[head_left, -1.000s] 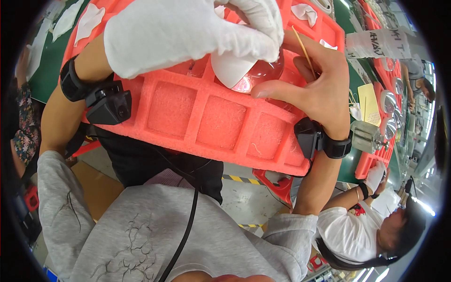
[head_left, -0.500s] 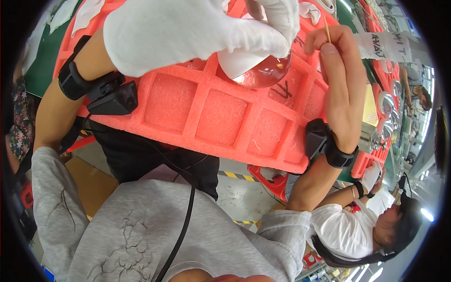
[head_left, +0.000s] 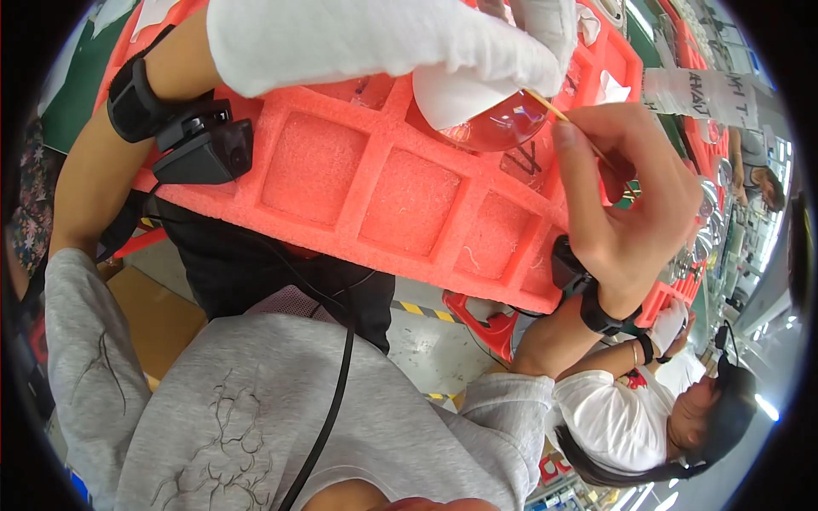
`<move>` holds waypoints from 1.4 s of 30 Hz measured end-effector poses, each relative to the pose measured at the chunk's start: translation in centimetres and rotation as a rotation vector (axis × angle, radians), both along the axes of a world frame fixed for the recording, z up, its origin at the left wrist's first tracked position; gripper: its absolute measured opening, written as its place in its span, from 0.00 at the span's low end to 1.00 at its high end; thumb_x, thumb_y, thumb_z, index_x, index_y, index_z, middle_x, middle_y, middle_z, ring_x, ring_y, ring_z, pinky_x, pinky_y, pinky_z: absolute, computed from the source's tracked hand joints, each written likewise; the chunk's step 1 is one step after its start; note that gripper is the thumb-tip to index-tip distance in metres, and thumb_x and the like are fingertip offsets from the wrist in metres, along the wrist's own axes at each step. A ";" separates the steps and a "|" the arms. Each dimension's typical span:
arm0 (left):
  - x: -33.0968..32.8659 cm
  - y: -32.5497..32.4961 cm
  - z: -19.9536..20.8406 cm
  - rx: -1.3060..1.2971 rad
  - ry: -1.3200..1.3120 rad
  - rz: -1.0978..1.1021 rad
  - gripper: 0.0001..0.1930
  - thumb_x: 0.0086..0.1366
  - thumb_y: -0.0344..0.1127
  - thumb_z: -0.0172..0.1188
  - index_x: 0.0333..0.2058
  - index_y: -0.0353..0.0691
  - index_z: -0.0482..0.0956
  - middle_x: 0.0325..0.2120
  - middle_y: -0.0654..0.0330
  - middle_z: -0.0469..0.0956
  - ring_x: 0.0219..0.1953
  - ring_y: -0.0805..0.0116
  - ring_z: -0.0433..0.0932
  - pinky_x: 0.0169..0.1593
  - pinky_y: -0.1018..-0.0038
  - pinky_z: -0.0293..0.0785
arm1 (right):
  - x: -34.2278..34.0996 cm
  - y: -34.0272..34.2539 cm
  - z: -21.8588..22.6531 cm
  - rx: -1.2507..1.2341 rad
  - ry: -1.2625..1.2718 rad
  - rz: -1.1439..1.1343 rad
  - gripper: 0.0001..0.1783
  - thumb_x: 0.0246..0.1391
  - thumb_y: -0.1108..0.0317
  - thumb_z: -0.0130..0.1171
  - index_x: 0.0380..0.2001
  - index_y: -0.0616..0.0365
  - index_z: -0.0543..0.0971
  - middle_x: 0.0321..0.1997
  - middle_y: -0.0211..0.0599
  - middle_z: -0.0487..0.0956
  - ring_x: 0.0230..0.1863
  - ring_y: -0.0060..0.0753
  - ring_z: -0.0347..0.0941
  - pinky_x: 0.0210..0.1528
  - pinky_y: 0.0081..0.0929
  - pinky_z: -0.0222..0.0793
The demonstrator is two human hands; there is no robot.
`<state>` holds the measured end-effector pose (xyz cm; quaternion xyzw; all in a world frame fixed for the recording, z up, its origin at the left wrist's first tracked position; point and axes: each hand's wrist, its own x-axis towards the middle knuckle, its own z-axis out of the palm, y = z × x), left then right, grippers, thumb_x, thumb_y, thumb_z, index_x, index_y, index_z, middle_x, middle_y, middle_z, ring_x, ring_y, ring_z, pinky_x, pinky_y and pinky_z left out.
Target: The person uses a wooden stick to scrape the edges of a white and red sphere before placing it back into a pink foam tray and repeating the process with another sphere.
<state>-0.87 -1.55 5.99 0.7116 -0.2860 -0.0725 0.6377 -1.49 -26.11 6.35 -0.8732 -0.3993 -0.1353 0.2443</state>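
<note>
My left hand [head_left: 383, 43], in a white glove, is closed on a clear, round glass lens [head_left: 515, 126], with a white wipe [head_left: 452, 100] between glove and glass. The lens is held above the red foam tray [head_left: 362, 223], whose colour shows through it. My bare right hand [head_left: 635, 192] pinches a thin wooden stick [head_left: 550, 107] between thumb and fingers. The stick's far tip is at the upper right edge of the lens, beside the gloved fingertips. Part of the lens is hidden by the glove and wipe.
Square pockets divide the foam tray, and white wipes [head_left: 611, 88] lie along its far side. A roll in clear wrap with dark writing [head_left: 703, 95] is beyond my right hand. To the right sits a co-worker in a white shirt [head_left: 609, 417]; more clear round pieces [head_left: 705, 200] lie on that side.
My right hand has turned and lowered the stick from upright to slanting, bringing its tip to the lens. My left hand and the lens have shifted slightly right and up.
</note>
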 end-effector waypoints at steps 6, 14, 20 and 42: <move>-0.3 0.6 0.0 0.127 0.224 0.080 0.07 0.63 0.29 0.68 0.40 0.36 0.84 0.31 0.61 0.83 0.26 0.76 0.80 0.30 0.79 0.77 | 0.2 0.4 -0.7 0.024 0.030 0.024 0.03 0.51 0.78 0.66 0.28 0.63 0.80 0.20 0.24 0.75 0.19 0.11 0.65 0.22 0.14 0.55; -0.5 0.4 0.3 0.116 0.270 0.075 0.08 0.64 0.31 0.68 0.40 0.37 0.84 0.30 0.63 0.83 0.25 0.77 0.79 0.29 0.80 0.76 | 0.1 0.5 -0.8 0.025 0.030 -0.020 0.03 0.51 0.78 0.65 0.28 0.63 0.80 0.20 0.25 0.76 0.19 0.12 0.66 0.22 0.13 0.56; 1.7 0.7 -2.4 0.069 -0.262 -0.042 0.08 0.64 0.35 0.68 0.40 0.39 0.85 0.35 0.63 0.83 0.34 0.75 0.81 0.38 0.77 0.77 | 0.0 0.4 -0.5 0.022 0.002 0.025 0.03 0.51 0.78 0.66 0.27 0.63 0.80 0.20 0.25 0.76 0.19 0.12 0.66 0.22 0.13 0.56; 3.0 1.3 -3.1 0.047 -0.023 -0.136 0.02 0.60 0.25 0.66 0.32 0.36 0.82 0.42 0.62 0.78 0.48 0.68 0.78 0.56 0.70 0.73 | 1.0 0.5 -2.1 0.309 0.586 0.063 0.03 0.61 0.76 0.57 0.35 0.63 0.73 0.24 0.28 0.75 0.24 0.14 0.65 0.27 0.16 0.57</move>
